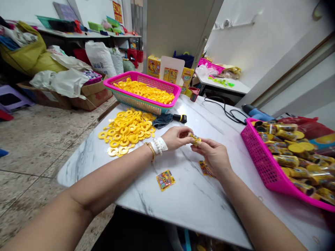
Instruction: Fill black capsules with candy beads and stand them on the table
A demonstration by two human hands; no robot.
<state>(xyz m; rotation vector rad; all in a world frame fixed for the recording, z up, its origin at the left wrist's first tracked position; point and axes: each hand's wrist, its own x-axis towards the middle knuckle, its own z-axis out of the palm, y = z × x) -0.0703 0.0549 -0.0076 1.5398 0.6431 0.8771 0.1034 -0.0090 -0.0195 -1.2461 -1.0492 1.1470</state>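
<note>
Both of my hands meet over the middle of the white marble table (199, 195). My left hand (177, 137) and my right hand (213, 153) pinch the same small yellow piece with a printed wrapper (194, 138) between their fingertips. A bracelet and a white band sit on my left wrist. One printed square sticker (165, 180) lies flat on the table below my hands. Another printed sticker (205, 168) lies partly under my right hand. A loose pile of yellow plastic rings (126, 131) lies to the left of my left hand.
A pink basket (123, 91) of yellow rings stands at the table's far edge. Another pink basket (264, 164) of wrapped yellow rolls stands at the right. A dark cloth (162, 120), black cable (225, 111) and blue tool (256, 113) lie behind. Boxes and bags crowd the floor at left.
</note>
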